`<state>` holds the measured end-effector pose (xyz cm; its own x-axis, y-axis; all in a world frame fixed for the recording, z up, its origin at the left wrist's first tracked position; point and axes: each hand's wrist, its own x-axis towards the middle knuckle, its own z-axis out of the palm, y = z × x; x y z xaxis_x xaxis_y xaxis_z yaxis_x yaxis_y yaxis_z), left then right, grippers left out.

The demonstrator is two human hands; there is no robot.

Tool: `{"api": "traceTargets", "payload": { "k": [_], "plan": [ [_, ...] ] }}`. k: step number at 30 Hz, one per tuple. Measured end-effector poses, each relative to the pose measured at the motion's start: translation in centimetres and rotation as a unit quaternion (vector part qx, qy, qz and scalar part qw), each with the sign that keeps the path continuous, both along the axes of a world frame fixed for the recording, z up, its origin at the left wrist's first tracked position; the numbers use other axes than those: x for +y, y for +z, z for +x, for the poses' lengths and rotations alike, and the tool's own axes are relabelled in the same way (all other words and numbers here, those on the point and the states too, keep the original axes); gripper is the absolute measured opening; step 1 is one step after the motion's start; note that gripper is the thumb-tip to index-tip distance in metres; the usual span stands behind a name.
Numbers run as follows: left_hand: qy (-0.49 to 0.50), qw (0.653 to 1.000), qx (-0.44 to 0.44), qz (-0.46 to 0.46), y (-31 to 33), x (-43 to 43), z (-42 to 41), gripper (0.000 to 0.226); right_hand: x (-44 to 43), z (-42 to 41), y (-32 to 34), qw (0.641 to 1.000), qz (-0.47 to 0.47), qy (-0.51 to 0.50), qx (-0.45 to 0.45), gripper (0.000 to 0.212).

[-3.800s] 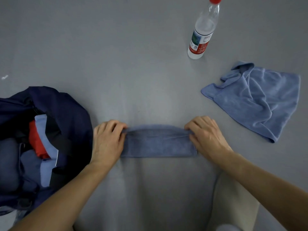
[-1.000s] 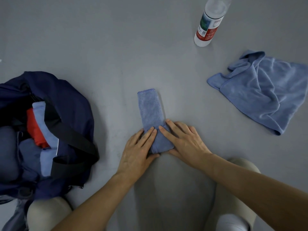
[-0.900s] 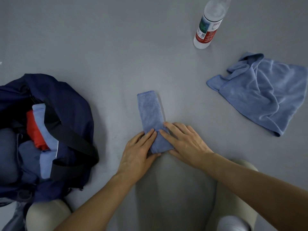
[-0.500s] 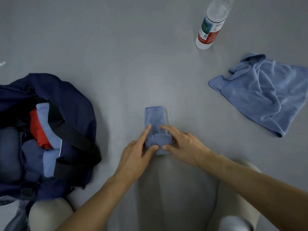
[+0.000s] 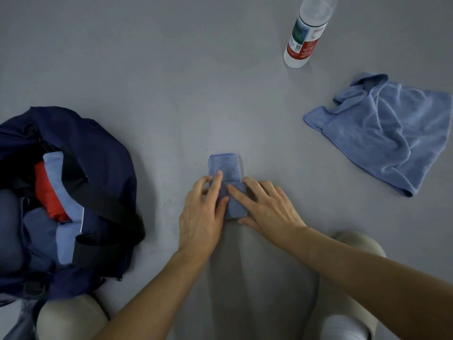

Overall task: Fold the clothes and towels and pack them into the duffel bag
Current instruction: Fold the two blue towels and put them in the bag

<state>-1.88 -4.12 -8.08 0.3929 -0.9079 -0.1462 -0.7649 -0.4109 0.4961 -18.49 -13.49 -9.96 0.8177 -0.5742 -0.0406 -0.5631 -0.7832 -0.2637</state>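
Two pale-trousered knees (image 5: 71,317) at the bottom edge. Left hand (image 5: 201,217) and right hand (image 5: 267,209), lower centre, close together, fingers straight, pressing the near half of the small folded blue microfibre towel (image 5: 224,165) on the grey floor (image 5: 147,57); the hands cover that half. Towel now a short doubled packet; one second ago it was a long strip reaching farther up the frame. Open navy fabric duffel bag (image 5: 98,143), left, well apart from the towel, holding red and light-blue folded items under a black strap (image 5: 98,200). Crumpled unfolded blue towel (image 5: 382,133), right. Clear plastic bottle with red-and-white label (image 5: 306,33), upright, upper right.
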Motion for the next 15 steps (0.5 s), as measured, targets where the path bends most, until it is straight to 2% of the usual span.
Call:
{"api": "traceTargets", "payload": {
  "k": [3, 6, 9, 11, 15],
  "plan": [
    [-0.120, 0.990, -0.039, -0.061, -0.9, 1.2, 0.8, 0.055, -0.5, 0.5, 0.0, 1.000, 0.010, 0.005, -0.008, 0.064],
    [-0.179, 0.983, -0.032, -0.026, -1.6, 1.9, 2.5, 0.078, -0.5, 0.4, -0.1, 0.998, 0.061, 0.002, -0.020, 0.067],
    [-0.198, 0.978, -0.033, -0.050, -1.6, 1.2, 3.2, 0.078, -0.7, 0.7, 0.1, 0.995, 0.087, -0.005, -0.037, 0.073],
    [-0.189, 0.980, -0.017, -0.056, -1.1, 0.5, 3.1, 0.075, -0.9, 0.8, 0.5, 0.997, 0.065, -0.001, -0.045, 0.072],
    [-0.192, 0.981, 0.018, 0.011, 0.9, -0.3, 3.2, 0.084, -0.9, 0.8, 0.9, 0.996, 0.007, 0.034, -0.078, 0.063]
  ]
}}
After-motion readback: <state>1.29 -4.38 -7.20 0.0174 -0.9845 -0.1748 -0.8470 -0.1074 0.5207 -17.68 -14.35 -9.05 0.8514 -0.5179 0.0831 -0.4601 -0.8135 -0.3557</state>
